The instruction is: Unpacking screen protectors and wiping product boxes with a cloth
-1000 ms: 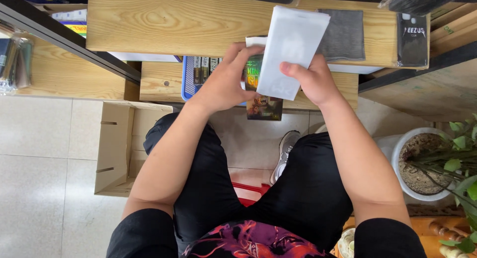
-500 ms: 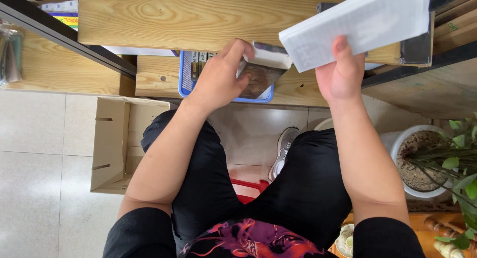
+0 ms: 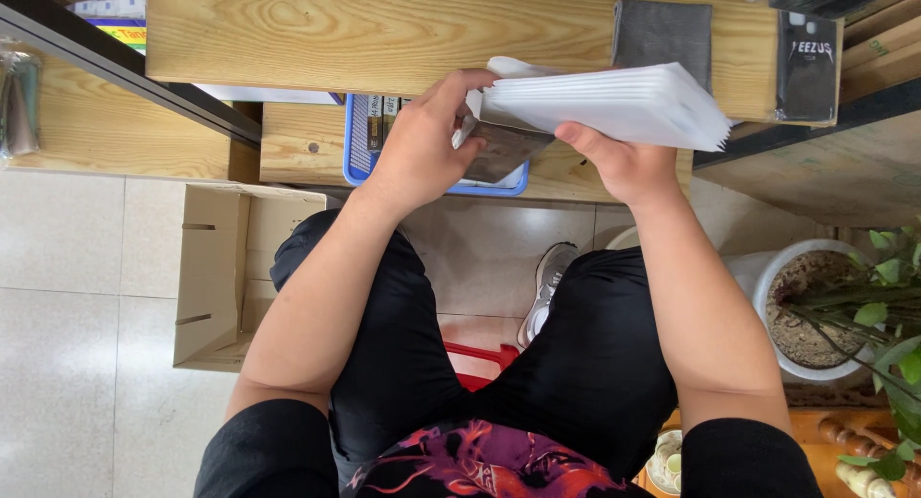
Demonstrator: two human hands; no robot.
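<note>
My right hand [image 3: 624,162] grips a thick stack of white flat packets [image 3: 614,105], held nearly level in front of the wooden shelf [image 3: 317,28]. My left hand [image 3: 422,143] pinches the stack's left end, and a dark, shiny flat item [image 3: 504,148] shows under its fingers; whether the hand holds it cannot be told. Both hands hover over a blue plastic basket [image 3: 360,153] on the lower wooden board.
An open cardboard box [image 3: 225,268] stands on the tiled floor at my left. A white pot with a green plant [image 3: 815,306] is at the right. Dark flat pouches [image 3: 662,33] lie on the shelf top. A grey shoe [image 3: 547,287] and a red stool edge [image 3: 480,359] show between my legs.
The white stack has swung from upright to nearly flat and moved right. My left hand has come up to its left end, beside the dark item.
</note>
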